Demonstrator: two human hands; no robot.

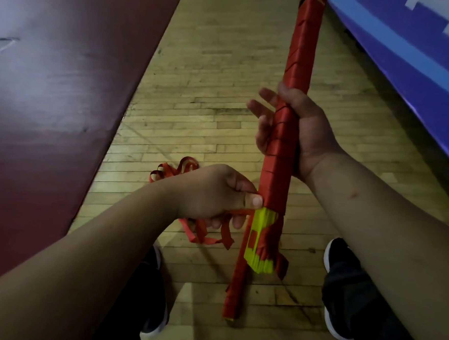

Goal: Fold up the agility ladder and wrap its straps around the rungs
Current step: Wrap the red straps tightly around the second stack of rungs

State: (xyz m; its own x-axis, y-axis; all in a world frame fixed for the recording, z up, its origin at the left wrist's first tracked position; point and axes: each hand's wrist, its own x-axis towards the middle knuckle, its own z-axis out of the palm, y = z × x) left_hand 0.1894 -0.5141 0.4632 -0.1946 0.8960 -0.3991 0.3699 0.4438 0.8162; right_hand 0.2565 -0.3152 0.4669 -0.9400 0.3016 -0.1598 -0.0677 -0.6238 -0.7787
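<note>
- Gripping the ladder bundle (286, 137) mid-length with the right hand (308, 133), palm wrapping round it, fingertips (259, 107) sticking out loosely toward 9 o'clock
- Holding the bundle near upright, slanting from 12 o'clock at the top edge down toward 6 o'clock over the wooden floor (209, 102)
- Showing tight red turns down most of the bundle, leaving the yellow rungs (262, 241) bare at the low end
- Pinching the loose red strap (203, 232) in the left hand (211, 192), thumb pressing on the last turn just above the rungs, other fingers curling round the strap
- Trailing in loops from that hand toward 9 and 6 o'clock
- Touching the floor at 6 o'clock of the rungs, a second red-wrapped length (233, 295); cannot tell whether joined
- Lying at 9 o'clock a maroon mat (51, 91), at 2 o'clock a blue mat (424, 64), at 5 and 7 o'clock black shoes (339, 292)
</note>
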